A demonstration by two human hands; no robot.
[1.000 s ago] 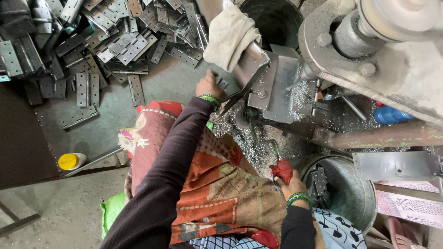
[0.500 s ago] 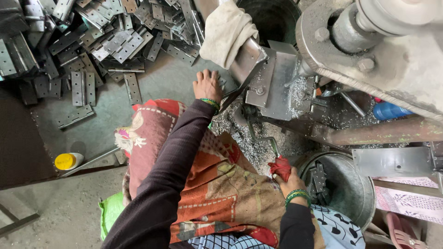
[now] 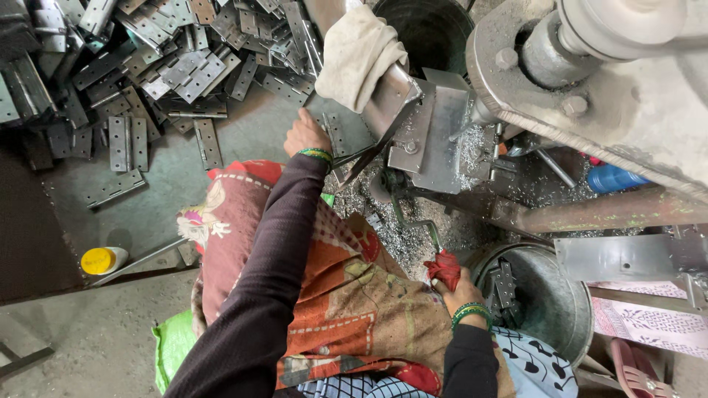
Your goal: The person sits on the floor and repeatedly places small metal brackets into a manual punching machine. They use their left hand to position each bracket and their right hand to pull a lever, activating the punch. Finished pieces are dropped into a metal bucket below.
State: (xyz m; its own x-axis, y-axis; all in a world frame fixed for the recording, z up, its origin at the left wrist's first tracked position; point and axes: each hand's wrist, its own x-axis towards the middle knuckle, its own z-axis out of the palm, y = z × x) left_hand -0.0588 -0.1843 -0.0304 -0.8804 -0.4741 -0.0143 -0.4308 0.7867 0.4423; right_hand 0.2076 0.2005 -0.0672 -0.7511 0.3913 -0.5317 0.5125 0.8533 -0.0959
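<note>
Reaching forward over a patterned red cloth (image 3: 324,309) on the lap, the left arm runs almost straight in a dark sleeve, a green bangle at the wrist. The left hand (image 3: 306,134) lies knuckles up at the edge of the grey machine block (image 3: 435,140), fingers curled down onto a flat metal hinge plate (image 3: 341,133) that sits just in front of the block; whether the fingers actually pinch it I cannot tell. The right arm is bent close to the body, and the right hand (image 3: 461,291) is closed around a crank handle wrapped in red rag (image 3: 445,269), low beside a metal bucket (image 3: 553,295) with hinges inside. Metal shavings (image 3: 391,228) cover the floor between both hands. A big heap of hinges (image 3: 169,66) lies on the floor to the left, with a yellow-capped bottle (image 3: 103,259) well apart from it.
</note>
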